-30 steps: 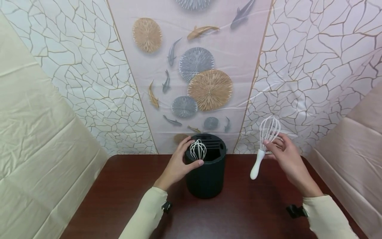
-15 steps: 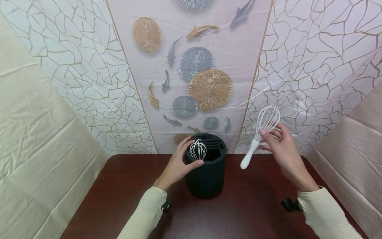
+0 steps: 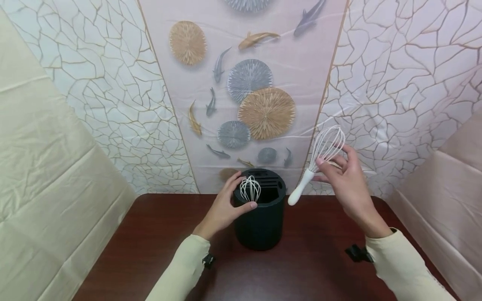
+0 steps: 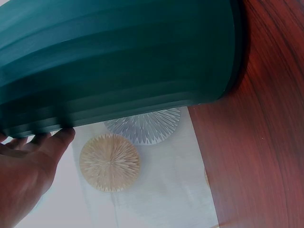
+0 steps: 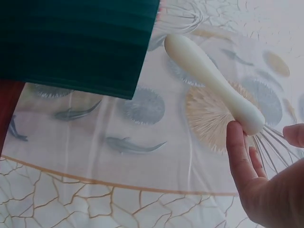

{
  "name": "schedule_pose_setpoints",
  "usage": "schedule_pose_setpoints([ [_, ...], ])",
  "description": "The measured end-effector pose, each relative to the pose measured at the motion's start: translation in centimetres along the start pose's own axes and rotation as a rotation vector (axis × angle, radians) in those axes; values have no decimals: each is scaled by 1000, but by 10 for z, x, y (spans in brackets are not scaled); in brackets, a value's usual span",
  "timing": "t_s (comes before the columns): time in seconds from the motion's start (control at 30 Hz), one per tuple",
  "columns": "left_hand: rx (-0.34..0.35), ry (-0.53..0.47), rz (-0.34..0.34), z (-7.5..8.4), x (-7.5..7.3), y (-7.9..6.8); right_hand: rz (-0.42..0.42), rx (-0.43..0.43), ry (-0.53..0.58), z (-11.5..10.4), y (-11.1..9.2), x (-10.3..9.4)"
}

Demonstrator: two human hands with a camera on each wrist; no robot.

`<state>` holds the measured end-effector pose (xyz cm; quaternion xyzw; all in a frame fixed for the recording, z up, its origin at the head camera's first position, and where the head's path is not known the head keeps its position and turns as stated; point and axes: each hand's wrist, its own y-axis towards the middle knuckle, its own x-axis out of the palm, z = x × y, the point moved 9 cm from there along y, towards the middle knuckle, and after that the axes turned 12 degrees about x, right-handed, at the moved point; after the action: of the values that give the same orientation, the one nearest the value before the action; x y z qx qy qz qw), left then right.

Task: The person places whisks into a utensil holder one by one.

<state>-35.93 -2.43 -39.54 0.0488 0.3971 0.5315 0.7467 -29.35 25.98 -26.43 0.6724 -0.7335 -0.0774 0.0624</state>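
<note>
A dark green utensil holder [image 3: 260,228] with a slotted black top stands upright on the table. The wire head of one whisk [image 3: 250,189] pokes out of its left side, the handle hidden inside. My left hand [image 3: 222,209] grips the holder at its upper left, thumb at the front rim and fingers on the far side; in the left wrist view the fingertips [image 4: 64,137] touch its wall. To the right, my right hand [image 3: 348,179] pinches a second white whisk [image 3: 320,156] by its wires near the handle. The handle [image 5: 213,80] slants down-left, its end close beside the holder's rim.
The dark red-brown wooden table [image 3: 301,267] lies below. A patterned cloth backdrop [image 3: 241,104] with fish and round motifs hangs right behind it. Plain beige cloth [image 3: 45,188] closes off the left, and similar cloth [image 3: 444,192] the right.
My right hand has carried its whisk leftward and upward toward the holder, and the whisk leans over more. The left hand and the holder have stayed put.
</note>
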Motion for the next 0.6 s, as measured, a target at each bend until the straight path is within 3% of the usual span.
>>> schedule_pose_setpoints([
  [0.33,-3,1,1,-3,1,0,-40,-54,-15,-10,1,23],
  [0.6,-13,8,3,-3,1,0,-35,-88,-108,-12,2,39],
])
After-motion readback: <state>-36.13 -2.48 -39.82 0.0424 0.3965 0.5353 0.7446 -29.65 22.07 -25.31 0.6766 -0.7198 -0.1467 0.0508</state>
